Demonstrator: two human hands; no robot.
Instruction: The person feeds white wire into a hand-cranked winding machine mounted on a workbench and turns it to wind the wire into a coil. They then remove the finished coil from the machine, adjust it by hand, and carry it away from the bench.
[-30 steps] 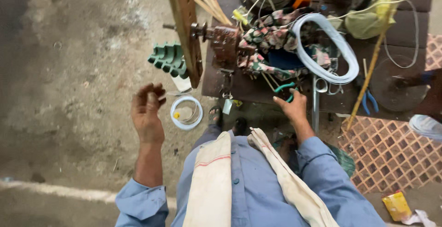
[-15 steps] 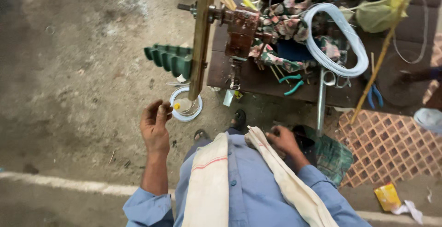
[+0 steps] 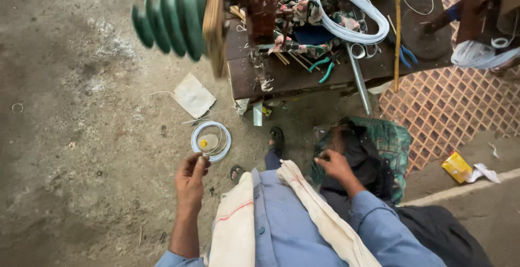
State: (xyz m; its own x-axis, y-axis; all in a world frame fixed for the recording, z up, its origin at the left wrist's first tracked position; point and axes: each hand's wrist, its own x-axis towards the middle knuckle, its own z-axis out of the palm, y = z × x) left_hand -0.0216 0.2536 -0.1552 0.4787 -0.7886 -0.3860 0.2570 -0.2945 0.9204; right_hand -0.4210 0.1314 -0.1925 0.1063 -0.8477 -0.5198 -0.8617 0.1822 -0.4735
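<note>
My left hand [image 3: 190, 179] hovers over the concrete floor with its fingertips pinched together; I see nothing between them. Just beyond it, a small coil of white wire [image 3: 211, 141] lies on the floor around a pale disc with a yellow dot. My right hand [image 3: 331, 164] is low on the right, its fingers curled on the edge of a dark cloth bag [image 3: 364, 161]. That bag rests on a green patterned sack [image 3: 394, 139]. I wear a blue shirt with a pale cloth over my shoulders.
A dark wooden workbench [image 3: 295, 80] stands ahead with a blue-white cable coil [image 3: 346, 20], green-handled pliers [image 3: 323, 69], rags and a rusty vise [image 3: 261, 7]. A green ribbed part [image 3: 173, 17] hangs at its left. Paper [image 3: 193, 96] and a yellow packet [image 3: 456, 166] lie on the floor.
My right hand came down from the pliers on the bench to the dark bag. The view pulled back and right. My left hand stayed pinched near the wire coil.
</note>
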